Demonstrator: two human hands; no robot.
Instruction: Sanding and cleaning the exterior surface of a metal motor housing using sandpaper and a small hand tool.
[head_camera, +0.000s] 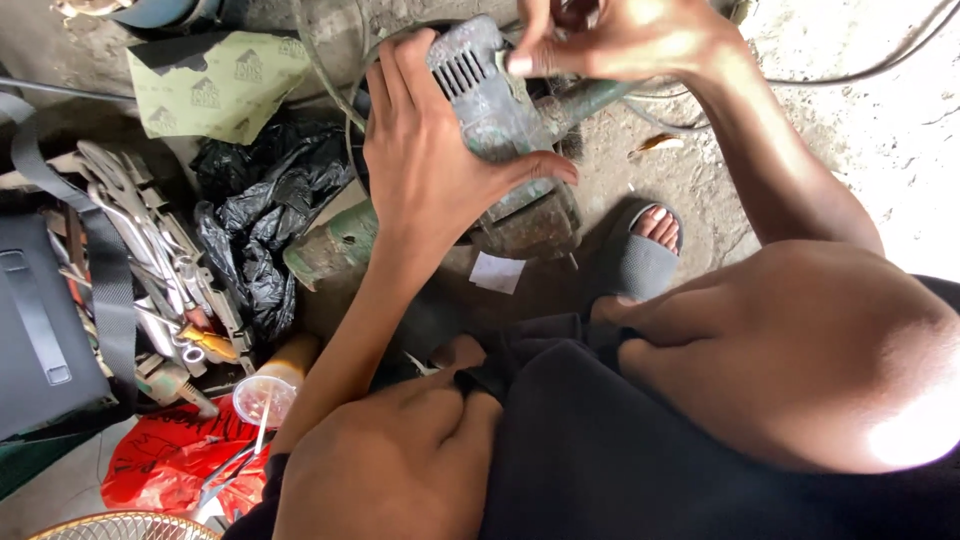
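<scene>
Clasping grey power tool (495, 110), left hand (430, 160) grip wrapped, right hand (610, 40) pinching its top edge, tool pile (150, 260) crowding left

Two hands are counted: the left hand (430, 160) and the right hand (610, 40), both laid on one worn grey power tool (490, 100). One grey slipper (640, 262) is seen on the floor. One black plastic bag (255, 215), one red bag (165, 455), one clear plastic cup (262, 398) and one green paper sheet (215, 85) are counted. The wrenches heaped at the left are too tangled to be counted.
</scene>
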